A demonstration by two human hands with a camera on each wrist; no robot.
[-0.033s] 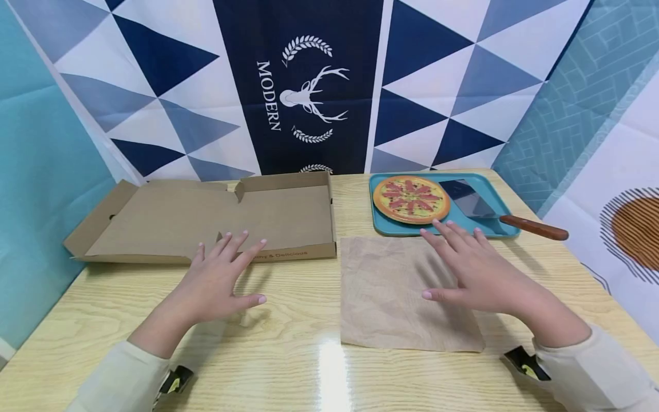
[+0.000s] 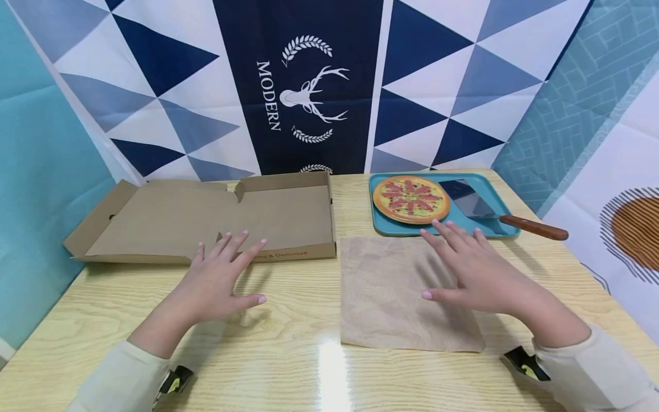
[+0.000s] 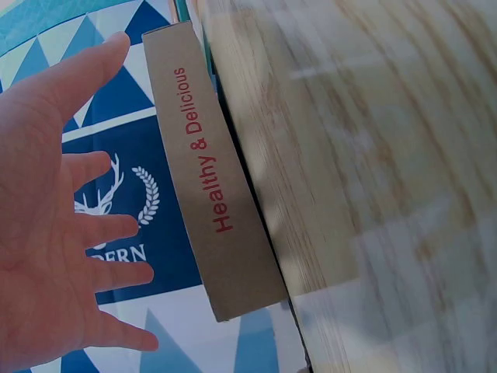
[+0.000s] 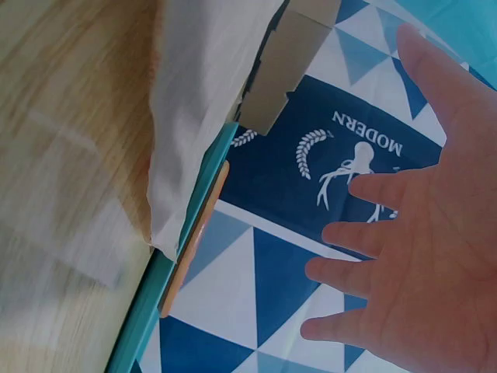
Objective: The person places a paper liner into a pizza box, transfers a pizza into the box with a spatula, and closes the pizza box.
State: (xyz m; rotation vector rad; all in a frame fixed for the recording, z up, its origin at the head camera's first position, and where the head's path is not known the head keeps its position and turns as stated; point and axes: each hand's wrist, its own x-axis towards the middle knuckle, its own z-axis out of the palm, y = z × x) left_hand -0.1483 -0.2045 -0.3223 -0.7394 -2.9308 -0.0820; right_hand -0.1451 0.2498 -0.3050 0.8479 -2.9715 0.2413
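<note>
Both hands hover above the wooden table with fingers spread, holding nothing. My left hand (image 2: 215, 284) is in front of an open cardboard pizza box (image 2: 288, 214), its fingertips overlapping the box's front edge in the head view. Red "Healthy & Delicious" lettering shows on the box side (image 3: 206, 171) in the left wrist view. Over a sheet of brown paper (image 2: 381, 297) hangs my right hand (image 2: 476, 269). Just beyond its fingertips, a pizza (image 2: 411, 199) with red strips of topping lies on a blue tray (image 2: 496, 197). Beside the pizza is a metal spatula (image 2: 471, 200).
The spatula's wooden handle (image 2: 535, 226) juts past the tray's right edge. Patterned cloth (image 2: 319, 86) stands behind the table (image 2: 288, 355), with teal cloth (image 2: 46, 189) on the left. The box lid (image 2: 154, 220) lies folded out leftward.
</note>
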